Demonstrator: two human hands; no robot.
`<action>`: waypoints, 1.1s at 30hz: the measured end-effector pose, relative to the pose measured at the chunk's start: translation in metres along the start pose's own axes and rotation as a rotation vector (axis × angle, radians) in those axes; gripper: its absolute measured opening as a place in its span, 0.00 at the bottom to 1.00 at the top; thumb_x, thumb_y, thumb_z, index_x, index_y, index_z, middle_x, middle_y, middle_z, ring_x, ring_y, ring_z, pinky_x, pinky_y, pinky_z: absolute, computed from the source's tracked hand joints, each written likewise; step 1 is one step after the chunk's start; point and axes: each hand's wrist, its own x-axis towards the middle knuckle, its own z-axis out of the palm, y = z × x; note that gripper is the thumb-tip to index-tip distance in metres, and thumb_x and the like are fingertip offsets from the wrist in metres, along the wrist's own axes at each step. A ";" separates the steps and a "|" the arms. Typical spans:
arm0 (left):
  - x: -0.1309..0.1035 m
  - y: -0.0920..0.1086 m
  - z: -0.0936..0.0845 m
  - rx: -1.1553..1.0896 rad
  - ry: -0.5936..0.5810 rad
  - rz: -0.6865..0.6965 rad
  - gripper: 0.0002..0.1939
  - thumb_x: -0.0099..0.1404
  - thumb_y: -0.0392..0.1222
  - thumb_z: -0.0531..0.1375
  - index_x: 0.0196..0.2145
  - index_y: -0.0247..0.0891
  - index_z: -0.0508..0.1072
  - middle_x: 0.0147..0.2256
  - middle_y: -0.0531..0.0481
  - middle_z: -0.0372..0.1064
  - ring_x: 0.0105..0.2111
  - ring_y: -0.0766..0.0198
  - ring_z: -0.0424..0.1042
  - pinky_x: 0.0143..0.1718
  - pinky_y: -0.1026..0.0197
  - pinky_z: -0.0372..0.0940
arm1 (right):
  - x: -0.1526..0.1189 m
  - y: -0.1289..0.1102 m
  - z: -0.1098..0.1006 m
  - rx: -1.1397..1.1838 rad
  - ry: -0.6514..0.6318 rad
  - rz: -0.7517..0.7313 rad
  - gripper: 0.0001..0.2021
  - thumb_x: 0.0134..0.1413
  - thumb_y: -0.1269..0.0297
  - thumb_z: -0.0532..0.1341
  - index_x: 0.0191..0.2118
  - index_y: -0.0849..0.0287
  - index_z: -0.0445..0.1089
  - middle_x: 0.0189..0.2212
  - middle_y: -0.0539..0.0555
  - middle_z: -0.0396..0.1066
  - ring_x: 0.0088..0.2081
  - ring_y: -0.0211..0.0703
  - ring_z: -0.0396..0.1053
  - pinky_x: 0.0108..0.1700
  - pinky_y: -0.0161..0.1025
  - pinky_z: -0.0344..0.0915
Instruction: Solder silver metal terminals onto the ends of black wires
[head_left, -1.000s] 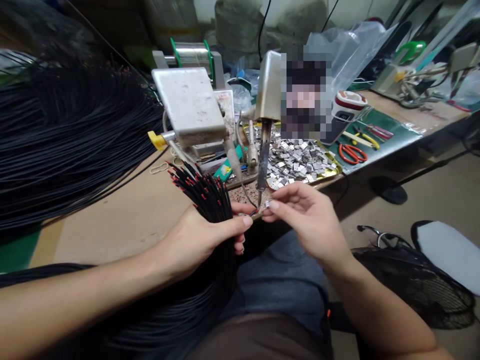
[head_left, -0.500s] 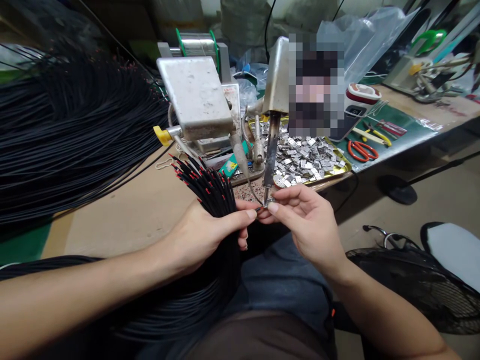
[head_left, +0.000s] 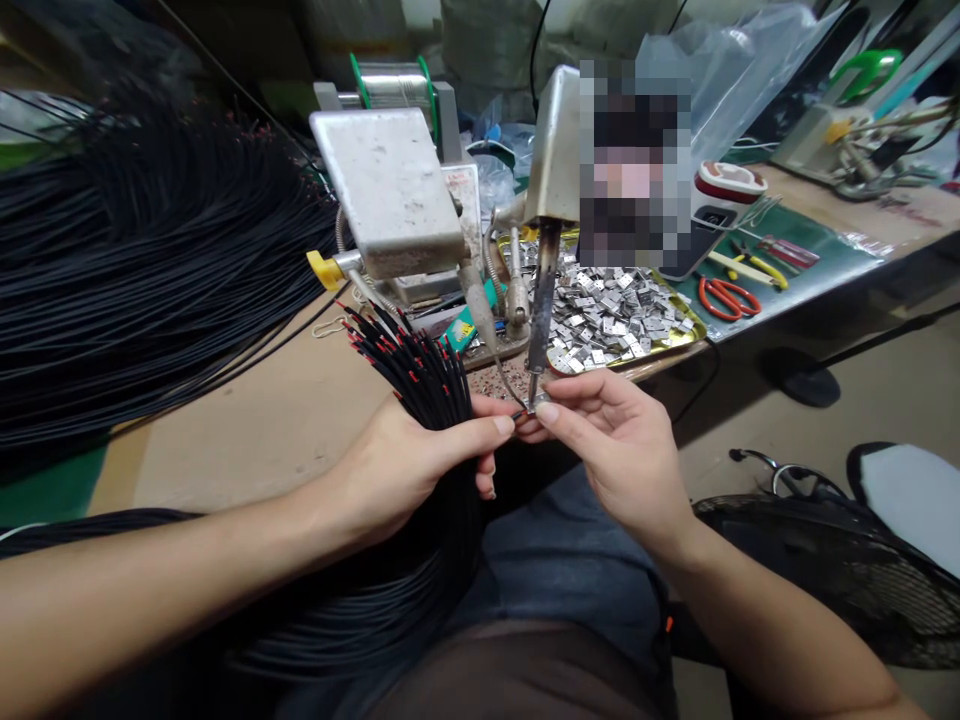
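My left hand [head_left: 427, 445] is closed round a thick bundle of black cables [head_left: 420, 375] with red-tipped ends. Between its thumb and index finger it also pinches one single cable end [head_left: 520, 414], pointing right. My right hand [head_left: 619, 440] pinches a small metal part [head_left: 538, 399] against that end. From above, the tip of a soldering iron [head_left: 541, 300] meets the spot where cable and part come together. A thin solder feed tube [head_left: 510, 380] reaches the same spot from the left. My fingers hide much of the small part.
Behind stand the soldering machine [head_left: 390, 190] and a solder spool [head_left: 394, 85]. A yellow tray [head_left: 701, 335] of small metal parts lies right of the iron, with red-handled scissors [head_left: 727, 298] beyond. More black cables [head_left: 150, 260] fill the left; a fan [head_left: 810, 570] is at lower right.
Both hands keep nearly the same place and grip at the iron's tip. The view has shifted very slightly.
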 end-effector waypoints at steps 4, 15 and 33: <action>0.000 0.001 0.000 -0.012 -0.003 0.022 0.24 0.51 0.43 0.75 0.41 0.26 0.77 0.23 0.51 0.72 0.20 0.66 0.70 0.23 0.62 0.73 | -0.001 0.000 -0.001 -0.001 0.004 0.005 0.10 0.57 0.66 0.74 0.41 0.62 0.75 0.33 0.52 0.80 0.34 0.40 0.81 0.41 0.33 0.80; -0.001 0.001 0.000 0.006 -0.010 0.029 0.24 0.51 0.43 0.75 0.42 0.24 0.77 0.23 0.51 0.72 0.20 0.66 0.70 0.24 0.63 0.73 | 0.000 0.001 0.001 0.002 0.003 -0.008 0.10 0.56 0.68 0.74 0.40 0.63 0.75 0.33 0.53 0.80 0.34 0.39 0.81 0.41 0.32 0.80; 0.000 0.001 0.001 -0.024 -0.019 0.032 0.21 0.51 0.41 0.74 0.39 0.25 0.77 0.23 0.50 0.73 0.20 0.67 0.70 0.22 0.64 0.72 | -0.002 0.000 0.001 -0.001 0.013 -0.016 0.08 0.57 0.68 0.73 0.39 0.62 0.75 0.32 0.52 0.80 0.34 0.38 0.81 0.41 0.31 0.80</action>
